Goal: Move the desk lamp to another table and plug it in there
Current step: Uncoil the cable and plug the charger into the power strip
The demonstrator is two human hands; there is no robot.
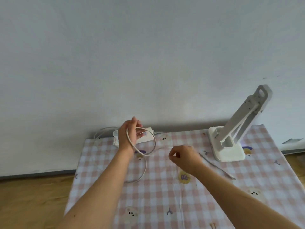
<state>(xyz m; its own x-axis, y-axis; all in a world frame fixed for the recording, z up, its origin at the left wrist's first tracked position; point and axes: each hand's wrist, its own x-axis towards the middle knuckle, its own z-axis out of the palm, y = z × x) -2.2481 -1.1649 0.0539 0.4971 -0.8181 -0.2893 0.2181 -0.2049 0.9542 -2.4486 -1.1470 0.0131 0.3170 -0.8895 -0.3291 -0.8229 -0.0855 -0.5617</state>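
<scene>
A white folded desk lamp [234, 129] stands on its square base at the back right of the table, its arm leaning up to the right. Its white cable [154, 142] is looped around my left hand [127, 134], which is held up with fingers spread over the white power strip [146, 135] by the wall. The cable runs on to my right hand [183, 156], whose fingers pinch it above the table's middle. One more stretch of cable [216, 166] lies on the cloth toward the lamp base.
The table wears a pink-and-white checked cloth [165, 195] with bear prints. The power strip's own cord [102, 132] curves off the back left edge. A plain white wall rises right behind; wooden floor [33, 195] shows on the left.
</scene>
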